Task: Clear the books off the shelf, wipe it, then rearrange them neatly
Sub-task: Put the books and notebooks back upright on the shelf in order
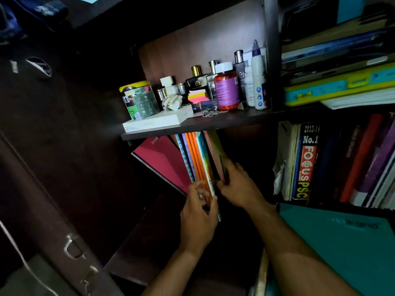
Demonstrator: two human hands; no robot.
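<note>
Head view, dim cupboard. A row of thin books (197, 159) leans left in the lower-left compartment, under the upper shelf board (213, 122). The left hand (198, 214) curls its fingers round the near bottom corner of the orange and teal spines. The right hand (237, 184) pinches the lower edge of the pink-backed book (213, 150) at the row's right end. A magenta notebook (164, 161) leans at the far left. A red pill bottle (226, 88) stands on the board above.
</note>
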